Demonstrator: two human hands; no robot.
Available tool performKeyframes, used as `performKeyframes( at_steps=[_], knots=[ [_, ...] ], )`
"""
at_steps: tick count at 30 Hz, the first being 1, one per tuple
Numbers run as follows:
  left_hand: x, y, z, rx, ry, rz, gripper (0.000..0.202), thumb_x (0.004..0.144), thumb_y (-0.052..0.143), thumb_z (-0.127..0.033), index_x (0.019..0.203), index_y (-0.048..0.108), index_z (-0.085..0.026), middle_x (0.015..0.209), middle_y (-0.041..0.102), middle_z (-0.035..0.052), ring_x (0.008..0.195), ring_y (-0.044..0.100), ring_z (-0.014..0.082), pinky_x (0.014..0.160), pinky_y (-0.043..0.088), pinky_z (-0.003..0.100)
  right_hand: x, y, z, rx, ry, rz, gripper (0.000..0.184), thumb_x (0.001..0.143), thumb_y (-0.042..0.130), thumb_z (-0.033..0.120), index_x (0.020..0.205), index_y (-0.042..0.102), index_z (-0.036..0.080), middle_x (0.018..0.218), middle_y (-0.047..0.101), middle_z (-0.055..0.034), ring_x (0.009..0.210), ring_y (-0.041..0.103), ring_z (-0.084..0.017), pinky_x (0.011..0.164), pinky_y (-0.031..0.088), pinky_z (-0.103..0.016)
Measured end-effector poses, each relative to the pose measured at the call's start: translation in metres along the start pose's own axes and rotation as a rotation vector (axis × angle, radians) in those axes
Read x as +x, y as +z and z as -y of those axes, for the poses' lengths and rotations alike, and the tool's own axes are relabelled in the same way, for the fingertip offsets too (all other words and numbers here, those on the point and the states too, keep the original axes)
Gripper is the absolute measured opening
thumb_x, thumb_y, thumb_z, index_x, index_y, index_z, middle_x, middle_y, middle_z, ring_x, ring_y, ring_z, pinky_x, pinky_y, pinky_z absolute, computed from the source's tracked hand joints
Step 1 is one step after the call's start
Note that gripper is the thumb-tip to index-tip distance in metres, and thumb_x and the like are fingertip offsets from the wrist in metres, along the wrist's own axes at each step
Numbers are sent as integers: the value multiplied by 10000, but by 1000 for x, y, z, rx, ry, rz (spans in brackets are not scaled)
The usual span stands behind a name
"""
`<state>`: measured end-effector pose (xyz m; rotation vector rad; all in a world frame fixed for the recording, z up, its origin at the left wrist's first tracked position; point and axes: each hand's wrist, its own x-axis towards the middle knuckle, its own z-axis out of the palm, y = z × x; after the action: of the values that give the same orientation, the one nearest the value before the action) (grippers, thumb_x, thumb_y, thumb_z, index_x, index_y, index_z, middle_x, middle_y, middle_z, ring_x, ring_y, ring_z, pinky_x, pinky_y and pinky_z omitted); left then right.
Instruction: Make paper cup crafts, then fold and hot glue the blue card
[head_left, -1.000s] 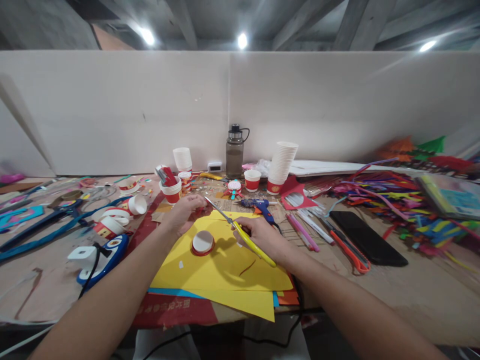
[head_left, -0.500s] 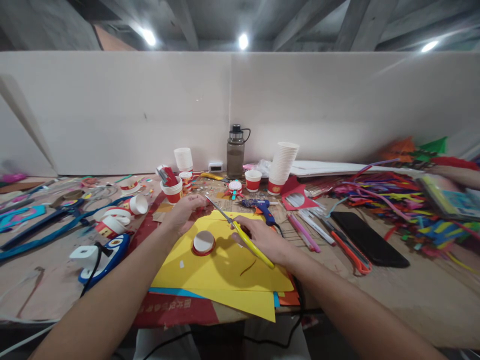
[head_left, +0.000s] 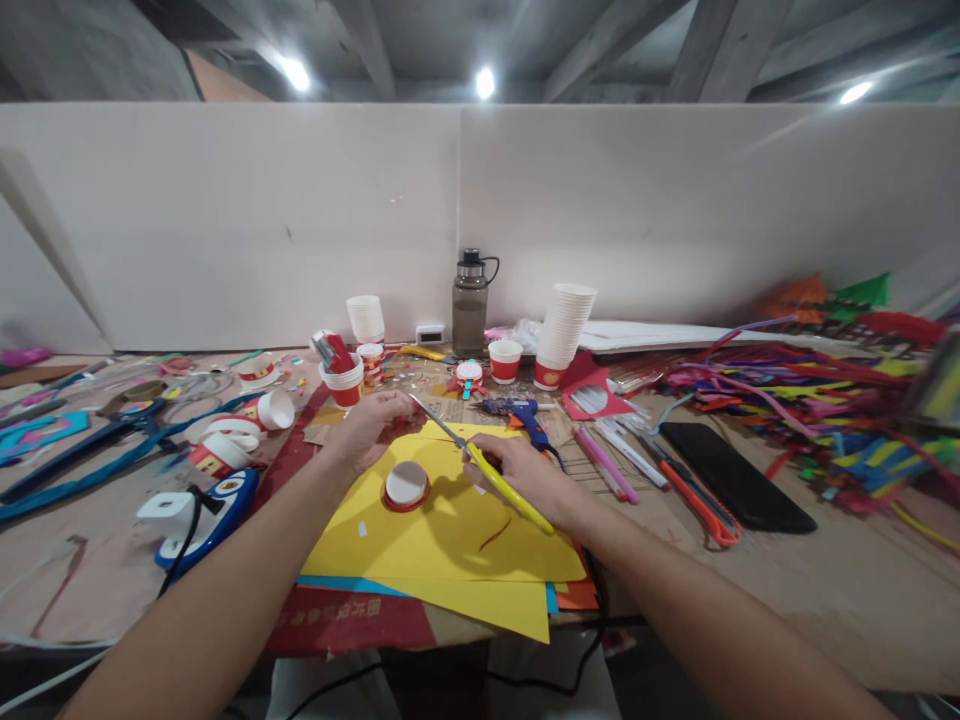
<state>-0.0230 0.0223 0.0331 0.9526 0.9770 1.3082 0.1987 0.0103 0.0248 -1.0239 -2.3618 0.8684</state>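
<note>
In my right hand (head_left: pixel 517 472) is a pair of scissors (head_left: pixel 514 497) with yellow handles, fingers wrapped round them. The narrow metal blades point up and left, their tips close to the fingertips of my left hand (head_left: pixel 375 428). My left hand is closed in a pinch; whatever its fingers hold is too small or hidden to make out. Beneath both hands lie sheets of yellow paper (head_left: pixel 450 555). A white round cup base with a red rim (head_left: pixel 407 484) rests on the paper, just below my left hand. Small paper scraps lie around it.
Beyond my hands stand a blue glue gun (head_left: pixel 521 410), paper cups (head_left: pixel 506 362), a tall cup stack (head_left: pixel 564 335) and a water bottle (head_left: pixel 470 305). Markers (head_left: pixel 606 465), an orange cutter (head_left: pixel 701 503) and a black phone (head_left: pixel 739 478) lie right. A blue-white power strip (head_left: pixel 214 520) is left.
At the far right, another person's hand has left the view, and the package there has shifted right and is blurred. My hands and the scissors have hardly moved.
</note>
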Motion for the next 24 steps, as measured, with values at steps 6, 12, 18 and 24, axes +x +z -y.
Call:
performKeyframes(
  at_steps=[6, 12, 18, 24],
  knots=[
    [-1, 0, -1, 6, 1, 12, 101, 544, 669, -153, 526, 578, -112, 567, 571, 12, 575, 557, 105, 605, 488, 225, 0, 0, 0, -8, -12, -12, 197, 830, 492, 342, 779, 572, 170, 687, 540, 14, 610, 445, -103, 539, 296, -215],
    [-1, 1, -2, 12, -12, -17, 96, 516, 672, -155, 529, 588, -111, 573, 583, 21, 585, 564, 115, 604, 490, 230, 0, 0, 0, -23, -5, -19, 185, 823, 496, 326, 784, 583, 167, 680, 539, 14, 602, 444, -98, 533, 287, -213],
    [-1, 1, -1, 11, -9, -1, 97, 528, 673, -156, 529, 586, -111, 561, 578, 16, 570, 557, 108, 598, 488, 229, -2, -1, 6, -6, 23, -11, 178, 824, 489, 313, 775, 580, 167, 679, 537, 16, 604, 436, -94, 529, 286, -209],
    [0, 0, 0, -1, -3, 4, 93, 543, 675, -149, 538, 590, -111, 565, 577, 12, 567, 560, 103, 596, 484, 225, -2, -2, 9, -4, 14, -15, 189, 821, 495, 305, 749, 597, 164, 679, 547, 13, 596, 424, -92, 529, 290, -207]
  ],
)
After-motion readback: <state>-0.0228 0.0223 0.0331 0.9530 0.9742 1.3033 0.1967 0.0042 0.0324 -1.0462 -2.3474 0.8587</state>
